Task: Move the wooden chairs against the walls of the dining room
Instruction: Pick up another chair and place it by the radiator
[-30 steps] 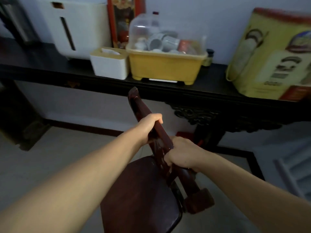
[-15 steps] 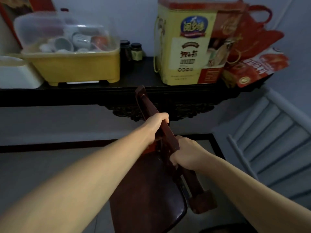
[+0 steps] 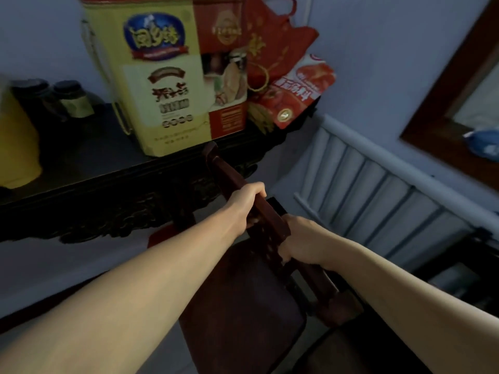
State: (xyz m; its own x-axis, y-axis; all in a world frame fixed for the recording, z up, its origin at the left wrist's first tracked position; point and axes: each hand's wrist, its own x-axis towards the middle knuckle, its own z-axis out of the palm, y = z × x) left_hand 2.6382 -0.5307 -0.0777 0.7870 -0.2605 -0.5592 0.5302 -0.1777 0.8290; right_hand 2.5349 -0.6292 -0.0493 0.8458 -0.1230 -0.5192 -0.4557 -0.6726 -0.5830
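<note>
The yellow bin has slid off toward the left edge of the frame as the chair (image 3: 243, 306) swings right. Left hand (image 3: 244, 202) and right hand (image 3: 299, 240) both grip its top rail at centre frame, mid-carry. Next, probably set it against the wall (image 3: 378, 63) beside the dark console table (image 3: 113, 190).

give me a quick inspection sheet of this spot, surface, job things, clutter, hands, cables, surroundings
surface: dark carved console table against the wall
job's things: wooden chair, held by its top rail, seat toward the person
clutter: yellow gift box, red bags, red packet, two dark jars, yellow bin
grips: left hand and right hand both grip the rail
cables: nothing seen
surroundings: white radiator at right, dark wooden frame above it
</note>
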